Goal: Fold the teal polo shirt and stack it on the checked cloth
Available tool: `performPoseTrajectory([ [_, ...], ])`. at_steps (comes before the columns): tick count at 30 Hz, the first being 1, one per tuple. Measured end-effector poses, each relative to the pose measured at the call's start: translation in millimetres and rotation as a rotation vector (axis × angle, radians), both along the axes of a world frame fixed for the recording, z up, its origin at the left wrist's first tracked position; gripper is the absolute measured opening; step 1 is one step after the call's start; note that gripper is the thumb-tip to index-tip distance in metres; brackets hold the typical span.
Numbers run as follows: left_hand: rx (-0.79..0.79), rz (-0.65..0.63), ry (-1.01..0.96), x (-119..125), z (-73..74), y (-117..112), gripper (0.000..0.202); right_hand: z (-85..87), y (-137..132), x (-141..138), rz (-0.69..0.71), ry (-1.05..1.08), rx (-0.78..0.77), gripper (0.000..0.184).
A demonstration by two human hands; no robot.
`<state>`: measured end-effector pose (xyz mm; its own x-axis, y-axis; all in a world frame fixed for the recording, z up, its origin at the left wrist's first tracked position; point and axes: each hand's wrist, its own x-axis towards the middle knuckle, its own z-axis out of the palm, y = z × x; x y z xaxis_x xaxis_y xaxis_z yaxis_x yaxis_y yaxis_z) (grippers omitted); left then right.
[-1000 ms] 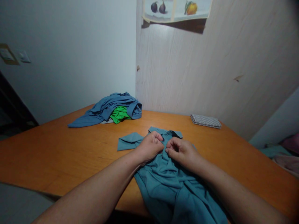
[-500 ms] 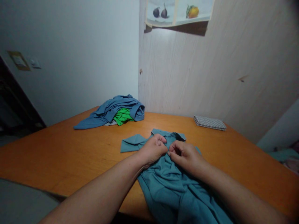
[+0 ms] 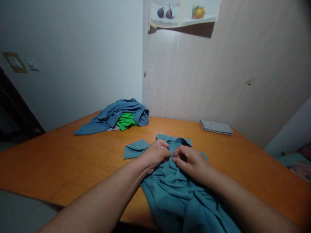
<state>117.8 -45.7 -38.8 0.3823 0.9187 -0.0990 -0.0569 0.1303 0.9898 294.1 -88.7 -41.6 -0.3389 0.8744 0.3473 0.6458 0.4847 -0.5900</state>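
Both hands are working close together on the teal shirt (image 3: 167, 191), which lies rumpled on the wooden table (image 3: 97, 158), its collar (image 3: 162, 137) at the far end! The left hand (image 3: 156, 156) is curled tight, thumb pressed in against bent fingers, nipping the fabric just below that collar. Right beside it, the right hand (image 3: 190, 161) takes a lighter pinch: thumb and forefinger tips together on the cloth of the shirt front, a rounded hollow open behind them. Exactly which fold is caught between those fingertips is too small to tell.

And look at that cloth: soft, matte, gathering into deep creases below the hands and spilling out of view at the bottom. A flat sleeve (image 3: 136, 149) juts out from the shirt's left side, folded to a squared end. Beneath it all, smooth orange-brown wood with a faint grain.

Beyond the shirt, to its left, sits a slumped heap: a wrinkled blue garment (image 3: 107, 116) draped around a crumpled bright green cloth (image 3: 126, 121). Beyond the shirt to its right, a striped cloth (image 3: 216, 127) lies folded into a neat, flat rectangle.
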Motion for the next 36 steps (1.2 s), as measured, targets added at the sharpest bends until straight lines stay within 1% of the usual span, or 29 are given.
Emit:
performPoseTrajectory([
  [5, -0.009, -0.003, 0.006, -1, -0.1, 0, 0.038, 0.3, 0, 0, 0.006, -0.034, 0.042, 0.002],
  [9, -0.030, 0.001, -0.014, -3, 0.4, 0, 0.037, 1.0, 0, -1, 0.032, -0.008, 0.063, 0.003],
  [11, -0.030, -0.005, -0.040, -3, 0.7, 0, 0.038, 0.2, 1, -1, 0.034, 0.047, 0.026, 0.005],
  [13, -0.022, -0.030, -0.070, -4, 0.0, -1, 0.040, -1.9, 3, -1, 0.020, 0.133, -0.046, 0.008],
  [16, 0.038, -0.081, -0.069, -4, -4.4, 0, 0.041, -6.6, 7, 2, -0.015, 0.252, -0.167, 0.012],
  [18, 0.136, -0.096, -0.015, -3, -9.2, 1, 0.040, -9.8, 10, 3, -0.036, 0.297, -0.254, 0.013],
  [21, 0.357, -0.091, 0.126, -2, -16.5, 4, 0.039, -12.2, 12, 4, -0.048, 0.341, -0.381, 0.013],
  [24, 0.583, -0.118, 0.308, -3, -20.0, 4, 0.041, -9.7, 12, 5, -0.057, 0.365, -0.478, 0.012],
  [26, 0.680, -0.150, 0.427, -5, -19.7, 4, 0.043, -6.5, 11, 6, -0.075, 0.371, -0.551, 0.011],
  [28, 0.716, -0.171, 0.536, -7, -17.9, 2, 0.044, -4.1, 11, 7, -0.093, 0.382, -0.613, 0.010],
  [30, 0.705, -0.183, 0.631, -8, -15.2, 0, 0.045, -3.9, 12, 8, -0.105, 0.402, -0.629, 0.010],
  [34, 0.644, -0.177, 0.744, -10, -8.7, -2, 0.059, -8.3, 17, 10, -0.137, 0.462, -0.539, 0.011],
  [35, 0.632, -0.174, 0.757, -10, -6.8, -3, 0.063, -9.3, 19, 10, -0.158, 0.483, -0.515, 0.013],
  [36, 0.623, -0.175, 0.767, -10, -4.7, -3, 0.068, -9.9, 20, 11, -0.185, 0.505, -0.492, 0.020],
])
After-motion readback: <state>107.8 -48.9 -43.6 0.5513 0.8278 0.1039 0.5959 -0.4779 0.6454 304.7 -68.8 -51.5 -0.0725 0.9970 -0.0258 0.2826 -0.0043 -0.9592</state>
